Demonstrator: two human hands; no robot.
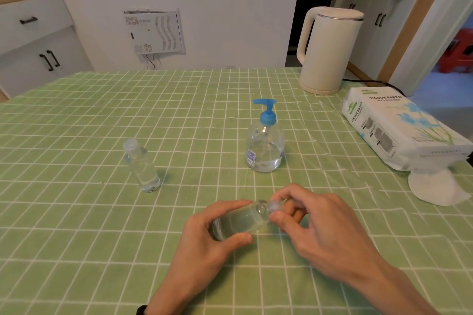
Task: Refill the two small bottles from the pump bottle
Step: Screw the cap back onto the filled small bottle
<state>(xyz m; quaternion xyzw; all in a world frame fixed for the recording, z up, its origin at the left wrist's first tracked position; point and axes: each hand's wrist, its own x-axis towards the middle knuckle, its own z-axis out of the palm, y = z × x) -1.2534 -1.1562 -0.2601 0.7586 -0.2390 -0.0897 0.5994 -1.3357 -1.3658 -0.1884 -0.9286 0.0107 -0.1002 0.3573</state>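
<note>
We held one small bottle in front of the pump bottle, nearer to us, and it lay almost flat just above the tablecloth. Our left hand had its fingers and thumb curled round the bottle's body. Our right hand pinched the cap between thumb and forefinger, the other fingers loosely bent. We could not tell whether the cap was going on or coming off.

There seemed to be liquid inside. If the cap came loose while the bottle lay so flat, the liquid could run out onto the cloth. The smooth wall could also slip in a light grip when the cap was twisted.

The second small bottle stood capped to the left of the pump bottle, well apart. The kettle stood behind the pump bottle and to its right, near the far edge. The tissue pack lay to the right, at the side edge. Between the pump bottle and our hands the cloth gave free room.
</note>
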